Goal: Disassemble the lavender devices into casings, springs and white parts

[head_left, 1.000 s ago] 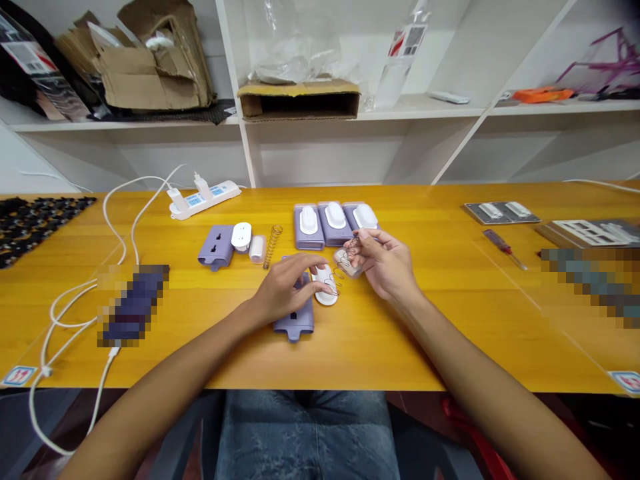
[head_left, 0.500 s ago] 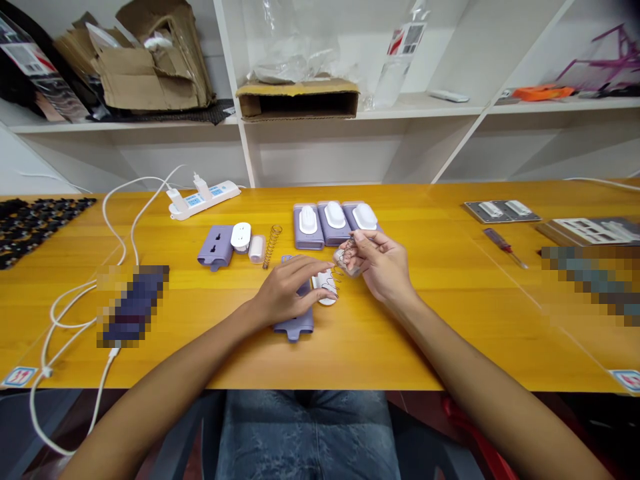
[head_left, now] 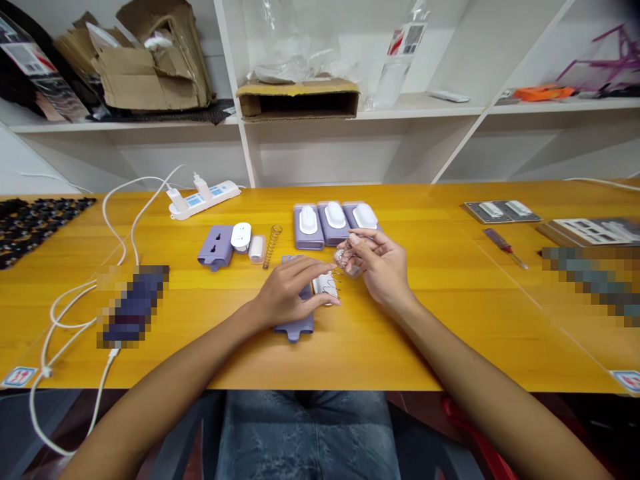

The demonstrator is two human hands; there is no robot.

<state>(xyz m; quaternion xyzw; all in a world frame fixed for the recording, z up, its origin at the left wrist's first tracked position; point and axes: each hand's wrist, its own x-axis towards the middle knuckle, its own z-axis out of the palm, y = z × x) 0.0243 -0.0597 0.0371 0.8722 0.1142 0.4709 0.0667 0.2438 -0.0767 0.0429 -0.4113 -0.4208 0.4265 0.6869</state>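
My left hand (head_left: 289, 292) lies over a purple housing (head_left: 296, 325) on the yellow table (head_left: 450, 320), its fingers stretched toward a white part (head_left: 325, 285) and touching it. My right hand (head_left: 381, 263) pinches a thin wire spring (head_left: 344, 257) that hangs toward the white part, with a small pale piece (head_left: 350, 268) under its fingers. Just behind stand three purple units with white buttons (head_left: 334, 223). To the left lie another purple housing (head_left: 217, 247), two white pieces (head_left: 241, 235) and a loose spring (head_left: 273, 245).
A white power strip (head_left: 205, 198) with looping cables sits at the back left, a blurred dark device (head_left: 133, 303) nearer. Black parts (head_left: 30, 217) fill the far left. A screwdriver (head_left: 504, 248) and flat trays (head_left: 501, 211) lie to the right. Shelves with cardboard boxes (head_left: 299, 99) stand behind.
My right hand drew a little left and closer to the spring's upper end. My left fingers slid right along the white part, which now sits further under them.
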